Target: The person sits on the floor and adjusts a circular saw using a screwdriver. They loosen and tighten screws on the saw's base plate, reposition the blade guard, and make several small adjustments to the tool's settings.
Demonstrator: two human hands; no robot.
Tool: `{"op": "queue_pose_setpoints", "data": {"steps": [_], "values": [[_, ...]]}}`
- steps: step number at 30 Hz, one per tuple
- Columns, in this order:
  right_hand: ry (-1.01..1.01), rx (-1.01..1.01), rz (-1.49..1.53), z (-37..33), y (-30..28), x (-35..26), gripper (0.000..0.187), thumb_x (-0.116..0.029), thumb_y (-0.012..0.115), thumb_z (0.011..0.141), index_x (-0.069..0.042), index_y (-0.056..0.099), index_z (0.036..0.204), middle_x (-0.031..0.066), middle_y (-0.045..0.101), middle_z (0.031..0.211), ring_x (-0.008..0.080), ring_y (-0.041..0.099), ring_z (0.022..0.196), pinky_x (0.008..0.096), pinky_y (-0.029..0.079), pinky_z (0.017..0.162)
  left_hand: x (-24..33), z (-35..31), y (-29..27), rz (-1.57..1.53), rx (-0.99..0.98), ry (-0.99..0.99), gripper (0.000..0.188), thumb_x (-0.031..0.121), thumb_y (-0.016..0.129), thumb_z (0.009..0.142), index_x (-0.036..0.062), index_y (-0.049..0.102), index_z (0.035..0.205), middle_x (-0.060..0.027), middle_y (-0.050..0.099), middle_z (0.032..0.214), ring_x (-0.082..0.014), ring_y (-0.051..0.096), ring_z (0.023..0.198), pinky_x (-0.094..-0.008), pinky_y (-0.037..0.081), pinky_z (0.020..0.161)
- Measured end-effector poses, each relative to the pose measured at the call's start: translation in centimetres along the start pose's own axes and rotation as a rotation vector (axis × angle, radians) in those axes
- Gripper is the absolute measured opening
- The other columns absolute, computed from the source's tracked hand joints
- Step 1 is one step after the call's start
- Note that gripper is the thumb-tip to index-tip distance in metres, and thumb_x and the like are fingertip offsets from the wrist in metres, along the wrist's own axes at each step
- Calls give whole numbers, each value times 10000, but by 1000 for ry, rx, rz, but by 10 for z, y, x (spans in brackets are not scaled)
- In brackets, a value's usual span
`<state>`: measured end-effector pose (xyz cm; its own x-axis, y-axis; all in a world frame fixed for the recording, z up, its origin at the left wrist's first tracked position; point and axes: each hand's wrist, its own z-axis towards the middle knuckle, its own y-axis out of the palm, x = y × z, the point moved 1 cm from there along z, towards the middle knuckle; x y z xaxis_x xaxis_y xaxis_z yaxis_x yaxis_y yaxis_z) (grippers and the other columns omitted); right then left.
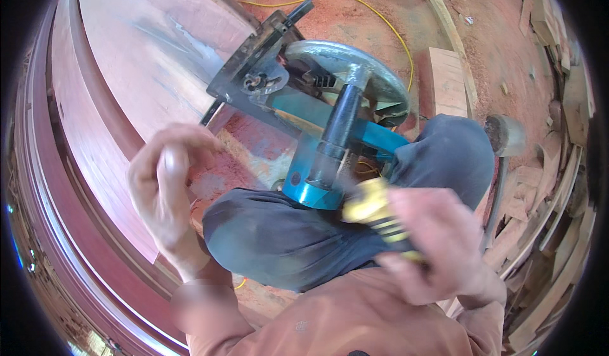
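Observation:
A blue circular saw (306, 166) with a silver blade guard (346, 55) and a dark base plate rests tilted against my legs, its motor end between my thighs. My right hand (438, 239) is closed round a hand tool with a yellow-and-black striped grip (371, 207). Motion blurs its front end, which is close to the saw's motor end, so its exact kind is unclear. Left of the saw, my left hand (166, 178) is raised with loosely curled fingers, the thumb apart from them. Nothing shows in it, and it touches no part of the saw.
Long reddish boards (95, 121) run along the left side. A yellow cord (387, 23) curves over the sawdust-covered floor behind the saw. A wooden block (444, 80) lies beyond my right knee, and scrap wood (561, 223) is piled along the right edge.

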<state>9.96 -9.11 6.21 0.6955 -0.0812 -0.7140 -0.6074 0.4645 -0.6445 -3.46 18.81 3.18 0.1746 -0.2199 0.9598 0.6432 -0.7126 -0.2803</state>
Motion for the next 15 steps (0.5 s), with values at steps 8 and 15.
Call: {"op": "queue_pose_setpoints", "data": {"steps": [8, 15], "values": [[-120, -35, 221, 24, 43, 8, 577, -184, 840, 781, -18, 748, 1326, 170, 697, 1215, 271, 709, 890, 367, 599, 754, 15, -16, -53, -423, 54, 95, 328, 288, 450, 1185, 74, 529, 949, -61, 556, 707, -126, 569, 557, -260, 486, 505], [312, 519, 16, -7, -78, 87, 322, -142, 708, 984, 28, 734, 1256, 114, 746, 1056, 192, 692, 997, 331, 541, 895, -109, 19, -344, 624, 670, -363, 414, 394, 630, 1083, 44, 711, 877, -7, 551, 665, -145, 511, 538, -377, 407, 509]]}}
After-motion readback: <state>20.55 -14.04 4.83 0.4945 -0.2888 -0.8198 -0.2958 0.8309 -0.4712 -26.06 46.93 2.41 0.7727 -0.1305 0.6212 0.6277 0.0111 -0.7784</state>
